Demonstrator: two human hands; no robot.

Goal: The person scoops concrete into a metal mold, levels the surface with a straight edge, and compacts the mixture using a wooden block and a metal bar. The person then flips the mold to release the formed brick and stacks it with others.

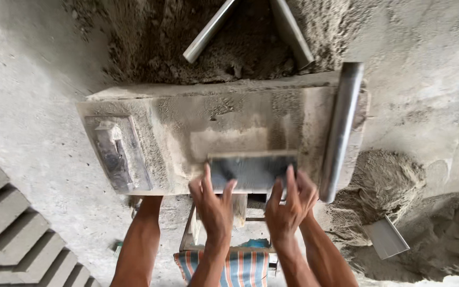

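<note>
A flat grey metal plate (251, 170) lies at the near edge of a dusty, cement-coated workbench (229, 114). My left hand (213, 204) grips the plate's near left corner, with fingers spread over its top. At the plate's near right corner is my right hand (291, 201), gripping it in the same way. The plate's near edge sticks out slightly past the bench edge.
A round metal pipe (341, 130) lies along the bench's right end and a moulding float (115, 154) on its left end. Beyond are a sand heap (240, 48) and two metal bars (208, 32). A metal scoop (385, 237) lies in sand at right; concrete pieces (11, 234) are stacked at lower left.
</note>
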